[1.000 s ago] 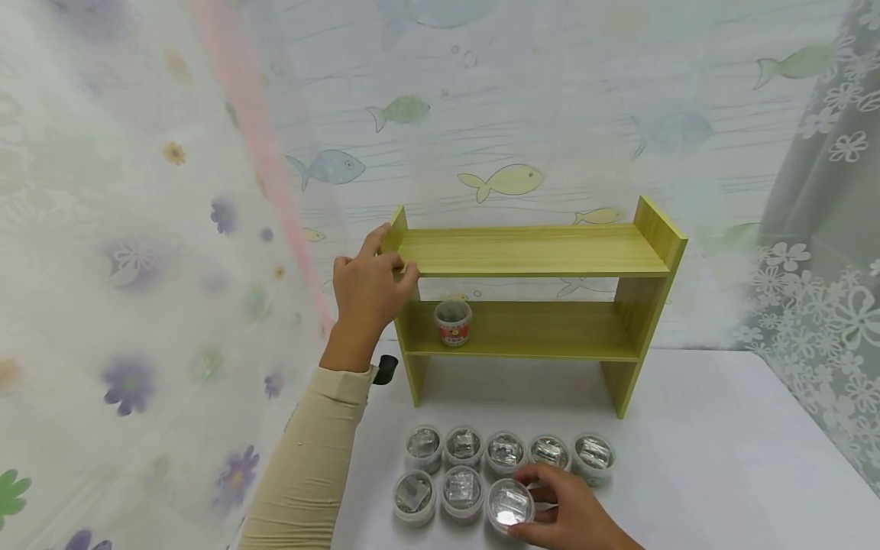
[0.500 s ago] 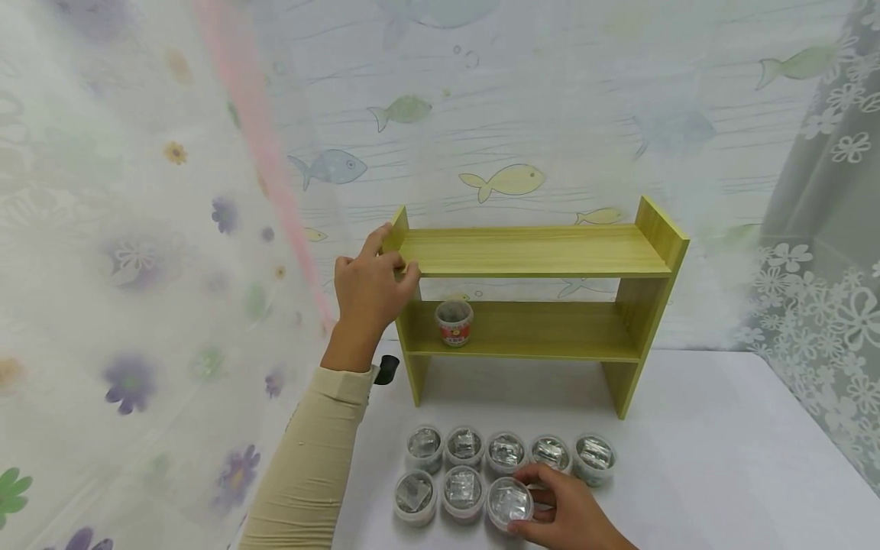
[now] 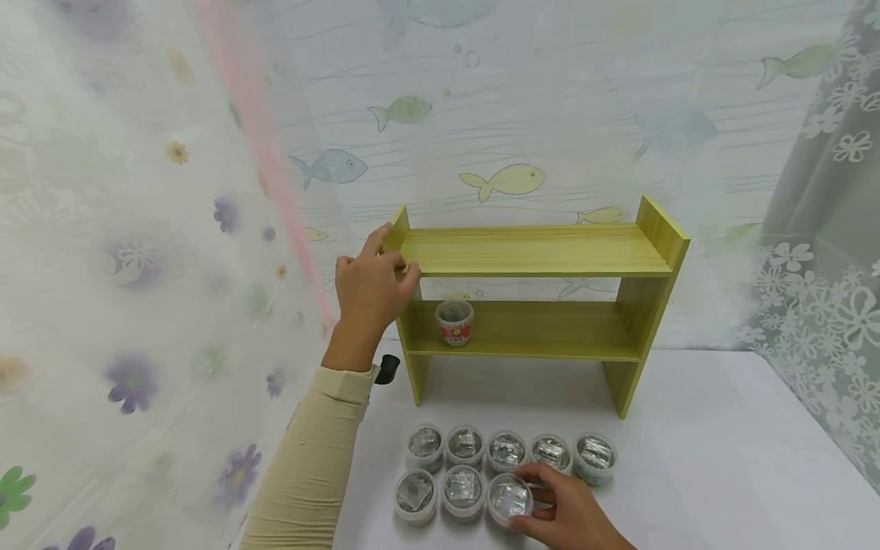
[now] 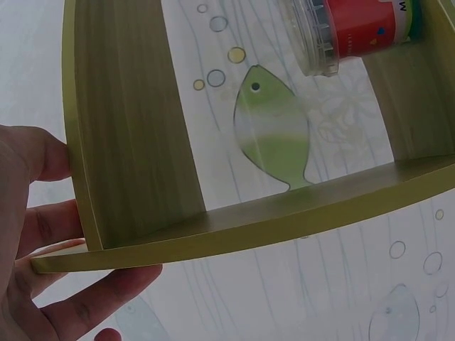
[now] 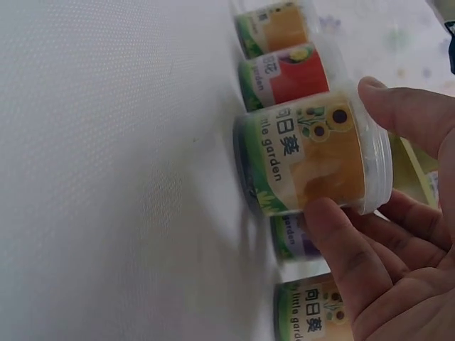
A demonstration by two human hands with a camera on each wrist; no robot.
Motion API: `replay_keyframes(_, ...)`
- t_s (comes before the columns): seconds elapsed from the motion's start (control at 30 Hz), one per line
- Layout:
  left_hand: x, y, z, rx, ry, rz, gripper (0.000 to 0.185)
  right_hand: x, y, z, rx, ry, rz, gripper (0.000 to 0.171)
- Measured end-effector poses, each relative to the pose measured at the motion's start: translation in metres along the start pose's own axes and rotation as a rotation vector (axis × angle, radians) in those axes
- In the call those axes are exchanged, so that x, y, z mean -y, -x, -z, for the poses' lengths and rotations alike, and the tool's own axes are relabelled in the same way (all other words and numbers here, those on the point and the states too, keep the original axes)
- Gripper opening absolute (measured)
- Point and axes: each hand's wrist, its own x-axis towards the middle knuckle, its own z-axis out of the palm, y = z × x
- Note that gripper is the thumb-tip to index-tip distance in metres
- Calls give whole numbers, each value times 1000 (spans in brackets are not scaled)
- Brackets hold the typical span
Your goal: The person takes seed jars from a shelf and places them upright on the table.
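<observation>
My left hand (image 3: pixel 371 294) grips the upper left corner of a yellow-green wooden shelf (image 3: pixel 536 250). In the left wrist view, its fingers (image 4: pixel 106 295) lie on either side of the side panel. My right hand (image 3: pixel 567 506) holds a clear lidded tub (image 3: pixel 509 498) at the right end of the front row, thumb and fingers around its sides. Its label shows sunflowers and the words "little garden" in the right wrist view, where the tub (image 5: pixel 306 156) tilts in the grasp. Another tub (image 3: pixel 454 322) with a red label stands on the middle shelf board at the left.
Two more tubs (image 3: pixel 464 493) stand left of the held one. Behind them a row of several similar tubs (image 3: pixel 506 451) lines the white table (image 3: pixel 715 458), in front of the shelf. A fish-print curtain (image 3: pixel 550 114) hangs behind; a flowered one (image 3: pixel 158 305) is at the left.
The tub in my right hand has shifted very slightly away from me, and the glare on its lid has faded. My left hand keeps its place on the shelf corner.
</observation>
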Motion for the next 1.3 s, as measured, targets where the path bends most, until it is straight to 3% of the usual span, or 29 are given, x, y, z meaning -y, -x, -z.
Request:
replay_keyframes(0.23,0,0,0,7,-3,3,26,8,0,2,21,130,15,63)
replay_keyframes(0.4,0,1,1,5,-1,2,26,22,3,5,3,328,-4,65)
replay_keyframes(0.47,0,1,1,4,1,0,25,26,4,6,-35,424,40,61)
replay_keyframes(0.53,-1,1,2,3,1,-1,26,28,4,7,-103,516,141,55)
replay_keyframes(0.67,-1,0,3,2,-3,-3,26,33,-3,9,-237,614,311,42)
replay_keyframes(0.77,-1,1,3,5,-7,-5,26,41,-12,13,-257,591,319,41)
replay_keyframes(0.93,0,1,1,-3,-14,-14,27,59,-34,22,-181,432,218,36)
replay_keyframes(1.03,0,2,0,-17,-15,-21,25,66,-50,29,-161,370,203,38)
replay_keyframes(1.3,0,2,0,-34,-15,-30,25,82,-95,40,-273,412,277,47)
